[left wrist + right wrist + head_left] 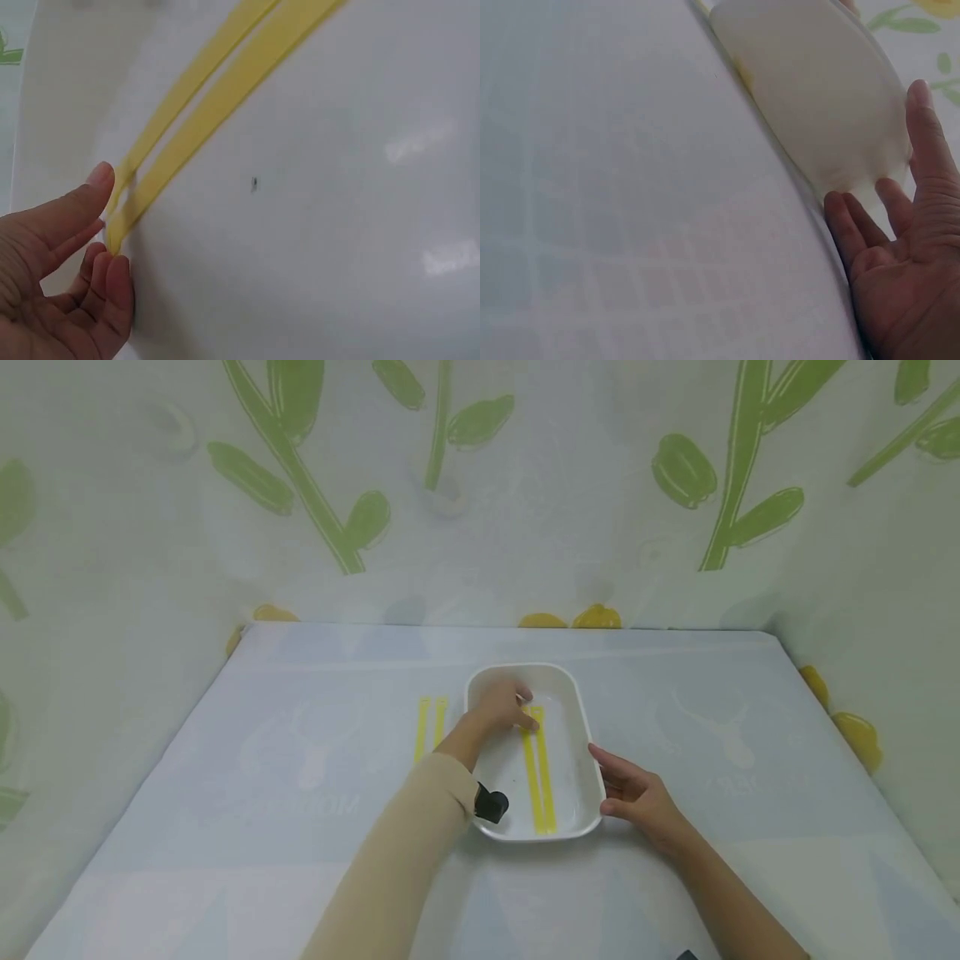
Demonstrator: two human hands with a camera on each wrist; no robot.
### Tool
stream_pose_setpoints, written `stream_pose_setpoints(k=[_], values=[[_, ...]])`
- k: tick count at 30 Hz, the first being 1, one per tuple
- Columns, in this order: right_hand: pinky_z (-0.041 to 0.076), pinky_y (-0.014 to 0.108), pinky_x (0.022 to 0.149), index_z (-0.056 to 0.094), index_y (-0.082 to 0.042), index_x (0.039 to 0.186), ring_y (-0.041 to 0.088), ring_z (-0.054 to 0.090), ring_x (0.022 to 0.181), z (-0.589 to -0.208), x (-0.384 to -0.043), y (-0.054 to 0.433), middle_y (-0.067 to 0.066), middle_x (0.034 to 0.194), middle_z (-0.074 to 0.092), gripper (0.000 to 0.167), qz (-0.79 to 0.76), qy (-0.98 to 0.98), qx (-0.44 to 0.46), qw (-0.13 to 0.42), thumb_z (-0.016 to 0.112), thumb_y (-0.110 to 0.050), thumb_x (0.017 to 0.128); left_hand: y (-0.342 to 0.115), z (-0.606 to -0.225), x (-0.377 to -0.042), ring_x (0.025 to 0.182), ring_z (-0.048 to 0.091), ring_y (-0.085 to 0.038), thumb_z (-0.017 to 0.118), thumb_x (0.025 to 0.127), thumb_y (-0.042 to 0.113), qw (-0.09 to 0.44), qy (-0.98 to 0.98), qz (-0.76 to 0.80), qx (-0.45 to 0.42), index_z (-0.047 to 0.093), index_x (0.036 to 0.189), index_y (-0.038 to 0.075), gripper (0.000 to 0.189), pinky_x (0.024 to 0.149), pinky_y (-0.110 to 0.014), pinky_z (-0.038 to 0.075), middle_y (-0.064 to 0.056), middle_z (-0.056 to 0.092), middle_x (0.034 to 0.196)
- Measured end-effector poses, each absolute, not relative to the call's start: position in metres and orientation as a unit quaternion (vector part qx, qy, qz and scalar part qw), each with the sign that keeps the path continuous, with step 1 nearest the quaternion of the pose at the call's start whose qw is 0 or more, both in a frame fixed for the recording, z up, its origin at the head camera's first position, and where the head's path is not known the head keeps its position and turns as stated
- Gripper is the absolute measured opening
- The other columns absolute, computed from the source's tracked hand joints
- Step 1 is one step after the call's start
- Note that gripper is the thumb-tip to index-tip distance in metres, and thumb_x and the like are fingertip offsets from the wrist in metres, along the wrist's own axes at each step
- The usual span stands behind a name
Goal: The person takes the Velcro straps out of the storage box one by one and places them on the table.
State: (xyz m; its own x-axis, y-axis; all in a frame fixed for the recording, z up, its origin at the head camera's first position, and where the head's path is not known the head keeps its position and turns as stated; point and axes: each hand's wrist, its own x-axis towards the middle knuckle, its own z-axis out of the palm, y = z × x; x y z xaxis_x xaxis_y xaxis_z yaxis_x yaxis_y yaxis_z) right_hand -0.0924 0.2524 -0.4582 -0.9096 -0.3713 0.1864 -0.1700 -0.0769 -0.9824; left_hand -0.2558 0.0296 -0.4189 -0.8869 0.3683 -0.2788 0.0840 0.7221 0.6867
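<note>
In the head view a white tray (501, 785) stands on the table with two yellow strips (546, 777) lying lengthwise in it. My left hand (504, 703) reaches into its far end, thumb and fingers spread around the strips' far ends. The left wrist view shows the thumb beside one strip and the fingertips right at the end of the other yellow strip (217, 105), with a gap between thumb and fingers. My right hand (637, 797) rests against the tray's right side; in the right wrist view its extended fingers touch the outer tray wall (810, 90).
Two more yellow strips (430, 727) lie on the table just left of the tray, partly hidden by the left forearm. The pale patterned tabletop (300, 827) meets walls printed with green plants (300, 468) at the back and sides.
</note>
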Motion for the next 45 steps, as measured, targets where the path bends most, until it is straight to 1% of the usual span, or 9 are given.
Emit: stream_pose_setpoints(k=[4, 5, 7, 10, 20, 29, 32, 38, 45], values=[[0.049, 0.022, 0.090, 0.037, 0.003, 0.142, 0.009, 0.059, 0.114, -0.458, -0.092, 0.252, -0.008, 0.132, 0.056, 0.068, -0.707, 0.675, -0.198, 0.071, 0.071, -0.007, 0.083, 0.032, -0.425, -0.254, 0.093, 0.057, -0.021, 0.089, 0.061, 0.019, 0.175, 0.915, 0.336, 0.142, 0.065, 0.108, 0.006, 0.054, 0.083, -0.028, 0.047, -0.008, 0.063, 0.101], [0.049, 0.022, 0.090, 0.037, 0.003, 0.142, 0.009, 0.059, 0.114, -0.458, -0.092, 0.252, -0.008, 0.132, 0.056, 0.068, -0.707, 0.675, -0.197, 0.072, 0.071, -0.007, 0.083, 0.033, -0.425, -0.252, 0.096, 0.056, -0.021, 0.089, 0.061, 0.019, 0.168, 0.915, 0.336, 0.148, 0.065, 0.108, 0.005, 0.055, 0.086, -0.028, 0.046, -0.008, 0.063, 0.103], [0.049, 0.022, 0.090, 0.037, 0.002, 0.142, 0.008, 0.059, 0.114, -0.458, -0.092, 0.252, -0.008, 0.133, 0.055, 0.068, -0.708, 0.676, -0.194, 0.073, 0.071, -0.008, 0.083, 0.034, -0.416, -0.241, 0.105, 0.054, -0.024, 0.086, 0.065, 0.014, 0.166, 0.915, 0.338, 0.144, 0.063, 0.111, 0.002, 0.054, 0.094, -0.031, 0.043, -0.011, 0.060, 0.111], [0.049, 0.022, 0.090, 0.037, 0.002, 0.142, 0.008, 0.058, 0.114, -0.458, -0.092, 0.252, -0.009, 0.133, 0.055, 0.068, -0.709, 0.675, -0.191, 0.076, 0.071, -0.008, 0.084, 0.038, -0.416, -0.234, 0.108, 0.053, -0.026, 0.085, 0.066, 0.010, 0.147, 0.914, 0.347, 0.148, 0.062, 0.112, 0.000, 0.053, 0.096, -0.031, 0.042, -0.014, 0.057, 0.114], [0.048, 0.021, 0.090, 0.037, 0.003, 0.141, 0.006, 0.057, 0.115, -0.456, -0.093, 0.251, -0.011, 0.133, 0.054, 0.067, -0.710, 0.674, -0.191, 0.073, 0.070, -0.008, 0.084, 0.052, -0.418, -0.230, 0.109, 0.051, -0.026, 0.082, 0.070, 0.012, 0.146, 0.911, 0.355, 0.153, 0.063, 0.113, 0.001, 0.048, 0.095, -0.031, 0.043, -0.014, 0.055, 0.117], [0.047, 0.020, 0.091, 0.038, 0.003, 0.141, 0.005, 0.056, 0.117, -0.458, -0.094, 0.251, -0.011, 0.136, 0.053, 0.066, -0.710, 0.673, -0.195, 0.070, 0.070, -0.010, 0.084, 0.056, -0.422, -0.228, 0.106, 0.050, -0.022, 0.082, 0.072, 0.020, 0.137, 0.922, 0.337, 0.136, 0.068, 0.109, 0.009, 0.041, 0.093, -0.030, 0.044, -0.008, 0.052, 0.117], [0.047, 0.020, 0.091, 0.038, 0.003, 0.141, 0.006, 0.056, 0.117, -0.457, -0.094, 0.251, -0.011, 0.135, 0.053, 0.067, -0.711, 0.672, -0.193, 0.071, 0.071, -0.010, 0.084, 0.057, -0.422, -0.229, 0.100, 0.051, -0.019, 0.080, 0.074, 0.021, 0.136, 0.922, 0.337, 0.134, 0.069, 0.106, 0.010, 0.035, 0.089, -0.029, 0.045, -0.006, 0.054, 0.112], [0.046, 0.019, 0.092, 0.038, 0.003, 0.141, 0.003, 0.055, 0.117, -0.457, -0.094, 0.251, -0.015, 0.135, 0.052, 0.068, -0.704, 0.682, -0.185, 0.070, 0.071, -0.011, 0.084, 0.058, -0.421, -0.231, 0.085, 0.051, -0.015, 0.075, 0.078, 0.022, 0.134, 0.910, 0.364, 0.145, 0.070, 0.103, 0.011, 0.028, 0.072, -0.024, 0.043, -0.003, 0.058, 0.096], [0.046, 0.018, 0.091, 0.036, 0.005, 0.141, 0.001, 0.054, 0.117, -0.456, -0.093, 0.250, -0.017, 0.136, 0.050, 0.068, -0.692, 0.696, -0.179, 0.068, 0.071, -0.012, 0.085, 0.059, -0.418, -0.230, 0.087, 0.052, -0.015, 0.071, 0.084, 0.029, 0.137, 0.869, 0.460, 0.123, 0.068, 0.108, 0.009, 0.032, 0.071, -0.022, 0.044, -0.005, 0.060, 0.099]])
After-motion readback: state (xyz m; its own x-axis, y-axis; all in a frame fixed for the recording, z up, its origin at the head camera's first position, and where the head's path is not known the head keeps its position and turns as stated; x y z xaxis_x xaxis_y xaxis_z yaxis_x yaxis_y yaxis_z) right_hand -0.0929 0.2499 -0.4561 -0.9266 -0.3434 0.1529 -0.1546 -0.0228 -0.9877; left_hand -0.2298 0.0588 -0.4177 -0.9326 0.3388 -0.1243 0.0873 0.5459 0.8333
